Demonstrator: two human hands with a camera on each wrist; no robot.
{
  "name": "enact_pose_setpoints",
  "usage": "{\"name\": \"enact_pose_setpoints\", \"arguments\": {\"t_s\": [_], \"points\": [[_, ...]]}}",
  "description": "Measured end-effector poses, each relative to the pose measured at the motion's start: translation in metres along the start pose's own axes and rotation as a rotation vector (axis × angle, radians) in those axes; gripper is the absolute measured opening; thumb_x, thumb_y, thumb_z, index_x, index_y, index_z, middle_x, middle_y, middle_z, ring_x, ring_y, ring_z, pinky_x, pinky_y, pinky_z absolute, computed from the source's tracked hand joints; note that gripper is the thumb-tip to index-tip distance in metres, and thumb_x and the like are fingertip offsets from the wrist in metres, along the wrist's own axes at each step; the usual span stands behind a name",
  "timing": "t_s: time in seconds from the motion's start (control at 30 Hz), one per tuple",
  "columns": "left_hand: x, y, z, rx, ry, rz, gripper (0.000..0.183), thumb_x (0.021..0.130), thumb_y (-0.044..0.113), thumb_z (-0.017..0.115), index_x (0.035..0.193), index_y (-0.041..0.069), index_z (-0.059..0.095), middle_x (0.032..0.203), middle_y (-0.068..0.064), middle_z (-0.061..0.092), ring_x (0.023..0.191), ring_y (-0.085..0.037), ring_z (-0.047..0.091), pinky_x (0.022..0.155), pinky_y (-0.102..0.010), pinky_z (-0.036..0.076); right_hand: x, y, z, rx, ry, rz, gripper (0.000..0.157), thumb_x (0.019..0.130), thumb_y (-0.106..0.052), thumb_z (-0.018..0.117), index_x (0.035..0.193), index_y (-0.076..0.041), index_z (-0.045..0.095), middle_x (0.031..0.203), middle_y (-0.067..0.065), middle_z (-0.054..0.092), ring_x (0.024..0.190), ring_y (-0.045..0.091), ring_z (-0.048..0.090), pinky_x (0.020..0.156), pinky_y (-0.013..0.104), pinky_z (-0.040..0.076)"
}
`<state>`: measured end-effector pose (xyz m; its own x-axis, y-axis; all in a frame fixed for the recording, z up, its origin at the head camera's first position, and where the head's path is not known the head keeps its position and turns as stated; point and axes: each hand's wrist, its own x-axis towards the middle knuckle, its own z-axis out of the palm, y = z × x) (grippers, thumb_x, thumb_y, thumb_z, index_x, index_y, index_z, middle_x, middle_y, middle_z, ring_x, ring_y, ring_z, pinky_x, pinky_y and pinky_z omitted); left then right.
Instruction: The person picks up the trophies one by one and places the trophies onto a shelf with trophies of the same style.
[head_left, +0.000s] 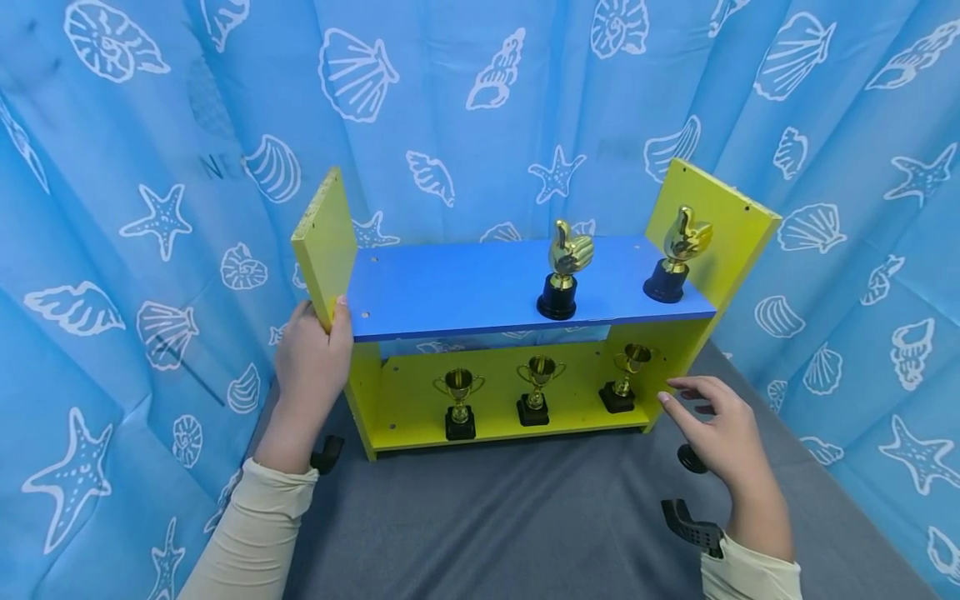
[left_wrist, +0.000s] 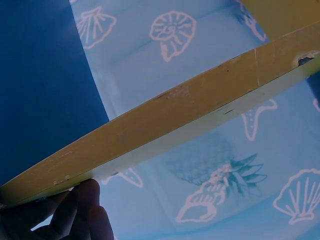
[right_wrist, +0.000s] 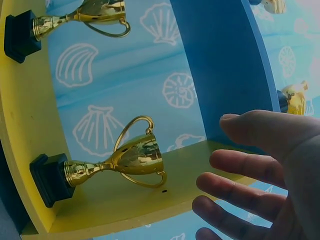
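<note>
A small two-tier shelf unit with yellow side panels point(head_left: 327, 242) and a blue middle shelf point(head_left: 442, 287) stands upright on the grey cloth. My left hand point(head_left: 311, 354) grips the front edge of its left panel, thumb on the inner side and fingers outside. Three gold trophy cups, the left one point(head_left: 459, 400), the middle one point(head_left: 536, 390) and the right one point(right_wrist: 107, 167), stand on the yellow bottom board. On the blue shelf are two gold thumbs-up trophies, one point(head_left: 562, 271) right of centre and one point(head_left: 675, 254) by the right panel. My right hand point(head_left: 716, 425), fingers spread, hovers beside the lower right panel, holding nothing.
Grey cloth point(head_left: 480, 517) covers the surface in front of the shelf. A blue curtain point(head_left: 465, 108) with white shell prints hangs behind and at both sides. Black camera mounts sit at both wrists, such as the right mount point(head_left: 690, 527).
</note>
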<state>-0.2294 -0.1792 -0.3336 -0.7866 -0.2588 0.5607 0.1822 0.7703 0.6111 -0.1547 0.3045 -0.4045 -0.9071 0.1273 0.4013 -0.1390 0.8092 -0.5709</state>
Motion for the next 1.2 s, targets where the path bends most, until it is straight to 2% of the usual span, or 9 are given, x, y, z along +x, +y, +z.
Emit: {"name": "enact_pose_setpoints", "arguments": {"t_s": [0.67, 0.9, 1.2], "points": [[0.0, 0.0, 0.0, -0.008, -0.005, -0.007, 0.054, 0.102, 0.052, 0.033, 0.073, 0.008, 0.048, 0.077, -0.01, 0.047, 0.063, -0.027, 0.051, 0.051, -0.036, 0.037, -0.009, 0.015, -0.004, -0.038, -0.032, 0.077, 0.044, 0.096, -0.042, 0.06, 0.122, -0.006, 0.064, 0.123, 0.017, 0.06, 0.11, 0.036, 0.057, 0.086, 0.057, 0.05], [0.0, 0.0, 0.001, -0.012, 0.0, -0.009, 0.054, 0.102, 0.052, 0.033, 0.073, 0.009, 0.047, 0.076, -0.01, 0.046, 0.061, -0.027, 0.049, 0.05, -0.036, 0.037, -0.013, 0.018, -0.003, -0.064, -0.04, 0.092, 0.045, 0.096, -0.044, 0.059, 0.121, -0.007, 0.065, 0.12, 0.018, 0.06, 0.103, 0.034, 0.059, 0.078, 0.053, 0.052], [0.0, 0.002, 0.0, -0.01, -0.007, -0.011, 0.054, 0.102, 0.052, 0.033, 0.073, 0.009, 0.047, 0.076, -0.01, 0.046, 0.061, -0.026, 0.049, 0.051, -0.035, 0.037, -0.015, 0.021, 0.0, -0.081, -0.037, 0.108, 0.044, 0.096, -0.044, 0.06, 0.12, -0.007, 0.064, 0.12, 0.018, 0.06, 0.102, 0.034, 0.059, 0.077, 0.054, 0.051]]}}
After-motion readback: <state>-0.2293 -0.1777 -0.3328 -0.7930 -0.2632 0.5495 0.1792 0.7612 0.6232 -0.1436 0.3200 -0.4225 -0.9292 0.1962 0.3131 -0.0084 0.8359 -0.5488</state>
